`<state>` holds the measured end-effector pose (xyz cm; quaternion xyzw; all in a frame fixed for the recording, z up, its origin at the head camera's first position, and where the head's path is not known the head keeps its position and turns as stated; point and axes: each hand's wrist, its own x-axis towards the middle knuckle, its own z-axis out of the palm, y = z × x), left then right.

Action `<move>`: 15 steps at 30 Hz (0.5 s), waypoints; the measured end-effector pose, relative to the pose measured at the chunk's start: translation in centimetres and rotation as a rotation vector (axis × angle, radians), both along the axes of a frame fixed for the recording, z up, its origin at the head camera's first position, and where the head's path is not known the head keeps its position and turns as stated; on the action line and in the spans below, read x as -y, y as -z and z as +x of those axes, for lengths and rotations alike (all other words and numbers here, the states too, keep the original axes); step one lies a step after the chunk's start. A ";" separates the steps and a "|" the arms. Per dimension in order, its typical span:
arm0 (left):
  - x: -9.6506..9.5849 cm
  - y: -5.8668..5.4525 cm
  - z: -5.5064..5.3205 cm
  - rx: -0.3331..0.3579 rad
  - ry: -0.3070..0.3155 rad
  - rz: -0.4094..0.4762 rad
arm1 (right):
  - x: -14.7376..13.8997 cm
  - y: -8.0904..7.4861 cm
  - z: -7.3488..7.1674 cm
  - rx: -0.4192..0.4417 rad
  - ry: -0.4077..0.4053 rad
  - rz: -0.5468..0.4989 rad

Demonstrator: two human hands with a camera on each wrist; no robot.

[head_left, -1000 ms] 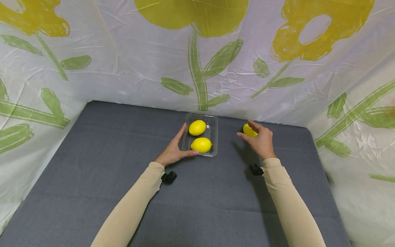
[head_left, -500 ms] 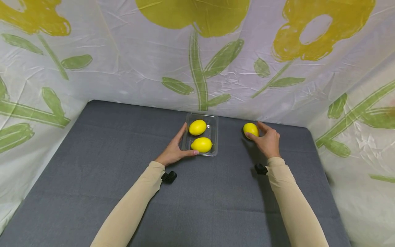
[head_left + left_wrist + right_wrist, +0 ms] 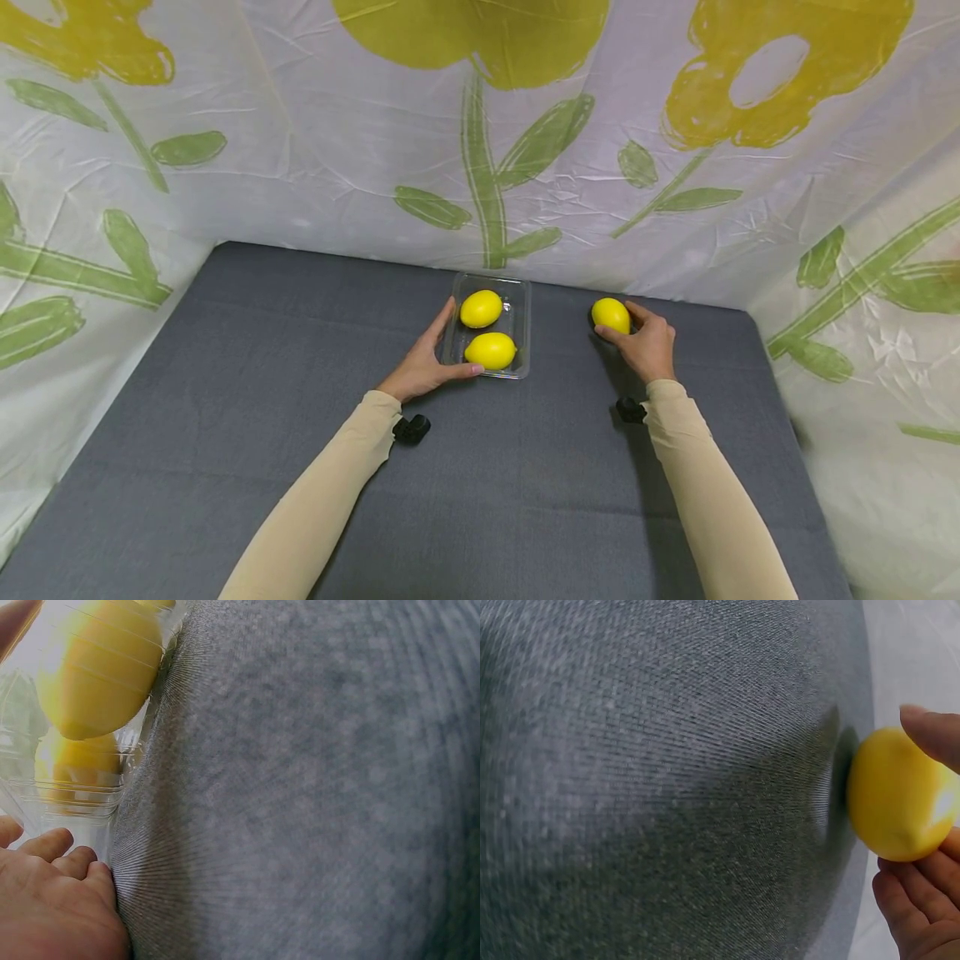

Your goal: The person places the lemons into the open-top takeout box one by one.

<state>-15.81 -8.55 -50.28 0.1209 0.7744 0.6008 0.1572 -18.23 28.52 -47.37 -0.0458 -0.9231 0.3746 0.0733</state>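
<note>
A clear plastic container (image 3: 523,329) lies near the table's back edge with two yellow lemons in it, the far lemon (image 3: 481,309) and the near lemon (image 3: 491,352). My left hand (image 3: 420,367) holds the container at its near left corner, thumb over the near rim and fingers along the left side. In the left wrist view, fingertips (image 3: 75,862) rest close to the clear wall. To the right, a third lemon (image 3: 611,316) sits on the cloth. My right hand (image 3: 651,343) grips that lemon from its right side, thumb on the near side and fingers beyond.
Grey cloth (image 3: 465,500) covers the table. A white curtain (image 3: 315,167) with yellow flowers and green leaves hangs right behind the back edge and along both sides. A small black camera (image 3: 412,430) is on the left wrist, another black camera (image 3: 630,409) on the right.
My right hand has come from above the third lemon to its right side, and its thumb and fingers have closed in on it. The left hand and container have stayed put.
</note>
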 end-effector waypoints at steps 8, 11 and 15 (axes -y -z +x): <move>0.0 0.2 -0.1 -0.013 0.005 0.003 | 0.2 0.4 -0.2 -0.024 0.011 0.029; 0.0 0.2 0.0 -0.015 0.004 0.003 | 0.6 0.2 0.0 -0.049 0.002 0.018; 0.1 0.1 0.0 -0.013 0.003 0.003 | 1.9 -0.9 0.3 -0.103 -0.036 -0.004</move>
